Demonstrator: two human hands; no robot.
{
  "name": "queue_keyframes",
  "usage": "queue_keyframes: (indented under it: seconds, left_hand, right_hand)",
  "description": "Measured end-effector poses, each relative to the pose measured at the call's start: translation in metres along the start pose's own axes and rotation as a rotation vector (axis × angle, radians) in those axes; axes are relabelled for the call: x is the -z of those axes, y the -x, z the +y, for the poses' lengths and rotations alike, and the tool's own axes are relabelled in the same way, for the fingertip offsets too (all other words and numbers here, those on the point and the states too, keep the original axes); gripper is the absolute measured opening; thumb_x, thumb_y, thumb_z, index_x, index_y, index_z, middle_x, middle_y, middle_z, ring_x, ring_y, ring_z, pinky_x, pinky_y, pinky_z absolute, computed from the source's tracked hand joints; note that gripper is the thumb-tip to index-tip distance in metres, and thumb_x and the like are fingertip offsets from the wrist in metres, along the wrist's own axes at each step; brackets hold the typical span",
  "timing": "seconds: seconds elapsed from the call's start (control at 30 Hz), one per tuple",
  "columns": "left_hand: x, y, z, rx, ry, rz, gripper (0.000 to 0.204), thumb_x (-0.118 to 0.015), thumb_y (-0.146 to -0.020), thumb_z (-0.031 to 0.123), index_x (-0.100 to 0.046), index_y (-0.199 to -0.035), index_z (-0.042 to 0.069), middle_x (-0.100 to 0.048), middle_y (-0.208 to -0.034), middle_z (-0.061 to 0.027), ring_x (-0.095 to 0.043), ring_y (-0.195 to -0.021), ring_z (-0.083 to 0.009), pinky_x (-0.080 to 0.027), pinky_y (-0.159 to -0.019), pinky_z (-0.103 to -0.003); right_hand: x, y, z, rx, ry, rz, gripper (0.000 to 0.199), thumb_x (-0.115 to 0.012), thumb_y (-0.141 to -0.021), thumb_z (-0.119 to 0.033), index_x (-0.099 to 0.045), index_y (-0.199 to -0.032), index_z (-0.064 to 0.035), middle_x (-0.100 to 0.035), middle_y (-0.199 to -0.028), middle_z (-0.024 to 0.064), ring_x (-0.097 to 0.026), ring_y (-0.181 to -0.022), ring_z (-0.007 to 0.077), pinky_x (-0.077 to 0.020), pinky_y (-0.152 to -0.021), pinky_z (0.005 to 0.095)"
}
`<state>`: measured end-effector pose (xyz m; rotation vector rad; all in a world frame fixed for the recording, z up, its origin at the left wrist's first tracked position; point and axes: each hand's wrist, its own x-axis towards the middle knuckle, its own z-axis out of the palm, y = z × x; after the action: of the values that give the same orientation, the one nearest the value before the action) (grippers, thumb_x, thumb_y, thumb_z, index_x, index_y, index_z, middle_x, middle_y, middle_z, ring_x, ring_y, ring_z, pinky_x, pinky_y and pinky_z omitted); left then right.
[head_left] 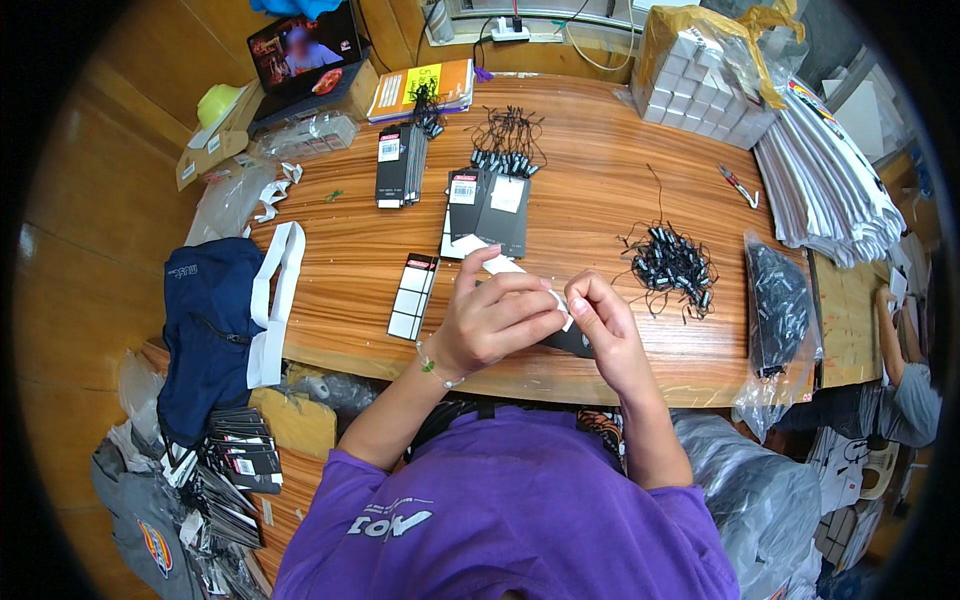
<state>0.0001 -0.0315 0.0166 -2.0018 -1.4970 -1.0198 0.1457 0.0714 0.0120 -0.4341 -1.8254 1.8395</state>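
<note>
Both hands meet above the table in front of me on a narrow white paper strip (502,265). My left hand (490,320) is closed round the strip, its fingers bent across it. My right hand (612,328) pinches the strip's lower end between thumb and forefinger. Under the hands lies a dark card (568,343), mostly covered. Just beyond them are black and grey hang tags (504,228) with white labels, their black strings (506,150) fanned out behind. Left of my left hand lies a card with white rectangular stickers (411,297).
Right of my hands sits a pile of black tag strings (673,268), with a clear bag of more (780,305). Farther back are a tag stack (400,165), small snips (740,187), white boxes (700,85) and folded white garments (825,165). A screen (305,52) stands back left.
</note>
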Motion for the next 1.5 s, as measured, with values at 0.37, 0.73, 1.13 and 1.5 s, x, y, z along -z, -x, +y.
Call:
queue_keyframes:
  seconds: [0.37,0.73,1.13,1.5]
  left_hand:
    - [0.001,0.008,0.005,-0.007,-0.025,0.088,0.012,-0.064,-0.070,0.014,-0.066,-0.080,0.020,-0.063,-0.085,0.0065,-0.059,-0.084,-0.0123,-0.031,-0.094,-0.039]
    - [-0.015,0.009,-0.007,0.192,0.450,0.092,0.028,-0.065,-0.069,-0.007,-0.052,-0.091,0.006,-0.066,-0.088,-0.0096,-0.063,-0.083,-0.0241,-0.050,-0.067,-0.034]
    - [0.008,-0.005,-0.006,0.254,0.259,0.028,0.029,-0.067,-0.067,-0.008,-0.053,-0.086,0.008,-0.066,-0.089,-0.0038,-0.056,-0.073,-0.0198,-0.042,-0.062,-0.027]
    - [0.005,-0.005,0.000,0.451,1.147,-0.102,0.008,-0.039,-0.089,0.012,-0.034,-0.091,0.006,-0.053,-0.118,-0.0233,-0.045,-0.118,-0.0294,-0.032,-0.097,-0.040]
  right_hand:
    - [0.015,-0.001,-0.017,0.180,-0.137,0.128,0.005,-0.047,-0.091,-0.007,-0.047,-0.087,-0.0038,-0.055,-0.087,0.0086,-0.047,-0.072,0.0117,-0.0402,-0.068,0.0222]
    - [0.019,-0.005,-0.025,0.146,-0.708,0.074,0.012,-0.053,-0.088,-0.005,-0.049,-0.099,-0.0043,-0.055,-0.079,0.0099,-0.050,-0.066,0.0126,-0.0425,-0.062,0.0241]
    - [0.012,-0.008,-0.035,0.228,-0.862,-0.050,0.011,-0.051,-0.088,-0.003,-0.046,-0.097,-0.0067,-0.053,-0.085,0.0118,-0.055,-0.068,0.0165,-0.0468,-0.062,0.0300]
    - [0.006,-0.019,-0.023,0.223,-0.864,0.049,0.013,-0.054,-0.088,-0.006,-0.048,-0.099,-0.0055,-0.054,-0.084,0.0099,-0.053,-0.069,0.0148,-0.0465,-0.066,0.0290]
